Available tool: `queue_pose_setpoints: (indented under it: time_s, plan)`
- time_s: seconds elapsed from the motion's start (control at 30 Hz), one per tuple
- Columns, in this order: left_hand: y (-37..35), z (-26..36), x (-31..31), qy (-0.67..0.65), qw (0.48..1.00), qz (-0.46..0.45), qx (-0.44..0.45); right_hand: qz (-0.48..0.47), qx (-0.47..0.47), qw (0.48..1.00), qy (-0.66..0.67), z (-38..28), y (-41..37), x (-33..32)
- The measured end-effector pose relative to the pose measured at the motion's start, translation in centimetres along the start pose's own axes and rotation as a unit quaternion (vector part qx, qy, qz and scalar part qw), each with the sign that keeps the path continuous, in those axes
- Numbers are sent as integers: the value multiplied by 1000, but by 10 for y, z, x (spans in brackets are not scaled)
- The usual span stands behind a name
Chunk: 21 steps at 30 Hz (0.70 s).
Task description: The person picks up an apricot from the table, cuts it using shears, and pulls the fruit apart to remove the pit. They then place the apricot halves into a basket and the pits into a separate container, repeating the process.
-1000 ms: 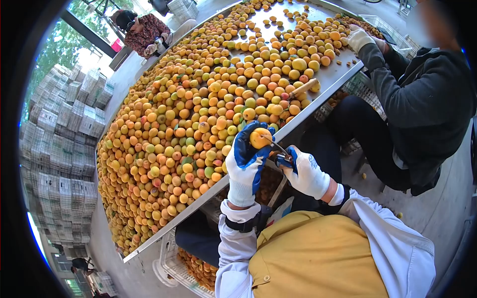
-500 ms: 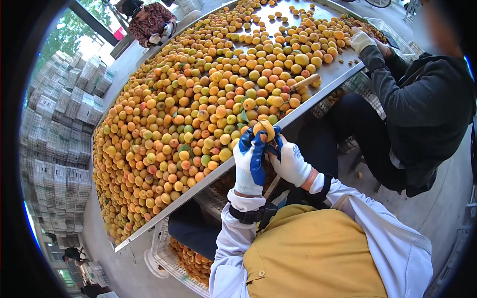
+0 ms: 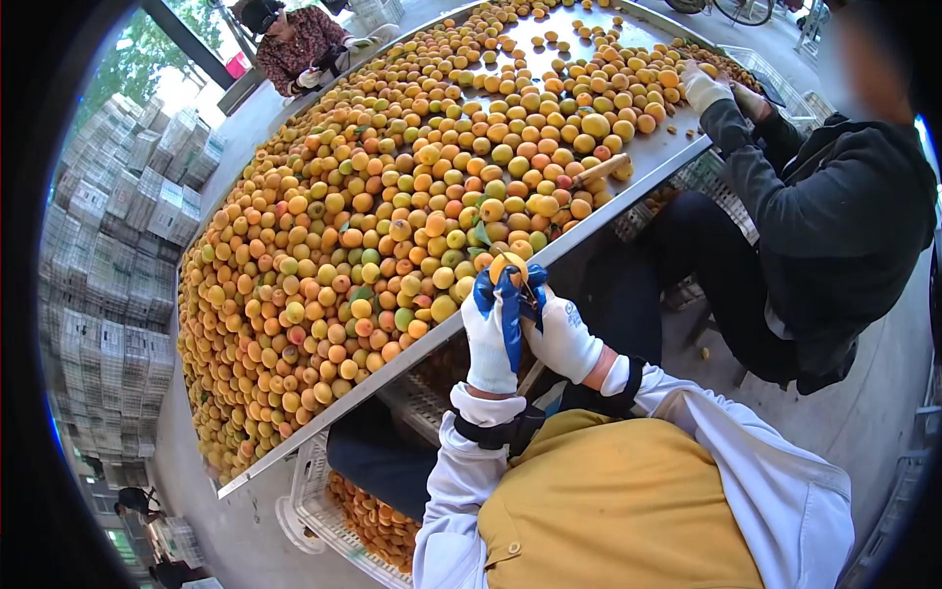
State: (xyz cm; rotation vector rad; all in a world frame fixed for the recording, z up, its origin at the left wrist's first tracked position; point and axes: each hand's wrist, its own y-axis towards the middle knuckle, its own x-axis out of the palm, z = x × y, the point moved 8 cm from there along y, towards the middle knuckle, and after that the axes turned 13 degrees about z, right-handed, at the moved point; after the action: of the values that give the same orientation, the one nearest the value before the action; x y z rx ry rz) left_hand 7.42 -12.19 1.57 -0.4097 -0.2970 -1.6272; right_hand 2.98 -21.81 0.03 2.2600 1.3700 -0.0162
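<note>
At the near edge of the fruit-covered table, my left hand, in a white glove with blue-coated fingers, is closed around an apricot. The apricot's yellow-orange side faces up between thumb and fingers. My right hand, gloved the same way, presses close against the left one beside the fruit. Its fingers are bent together around something small and dark that I cannot make out. Just beyond both hands lie many loose apricots, yellow to orange with some greenish ones.
A wooden-handled tool rests on the fruit near the table's metal rim. Below left stands a crate holding orange fruit pieces. A co-worker in dark clothes sits at right; another person works across the table. Stacked crates line the left.
The apricot has turned in my left hand and now shows a curved, ring-like edge. Both hands stay together in nearly the same place. The co-worker's gloved hand at right has shifted slightly left.
</note>
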Motion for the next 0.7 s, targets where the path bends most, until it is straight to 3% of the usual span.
queue_pose_setpoints:
  time_s: [0.1, 0.2, 0.3, 0.33, 0.4, 0.5, 0.63, 0.67, 0.7]
  plan:
    - [7, -10, -8, 62, 998, 29, -8, -12, 21, 1000, 6, 4, -2, 6]
    - [12, -9, -22, 192, 978, 66, 48, -38, 30, 998, 34, 2, -10, 14]
    - [12, 2, -33, 177, 979, 56, 80, -70, 19, 994, 79, -1, -12, 21]
    - [10, 7, -36, 209, 973, 57, 84, -119, 95, 982, 114, 5, -15, 27]
    - [11, 4, -50, 215, 972, 59, 73, -204, 234, 930, 198, 18, -27, 42]
    - [8, 2, -66, 233, 969, 62, 58, -234, 351, 870, 254, 22, -42, 52]
    - [4, 3, -80, 243, 966, 60, 70, -300, 471, 708, 431, 13, -63, 62]
    - [3, 2, -83, 238, 967, 53, 79, -306, 469, 707, 431, 10, -66, 66]
    - [3, 4, -82, 233, 968, 44, 88, -261, 399, 804, 356, 13, -60, 63]
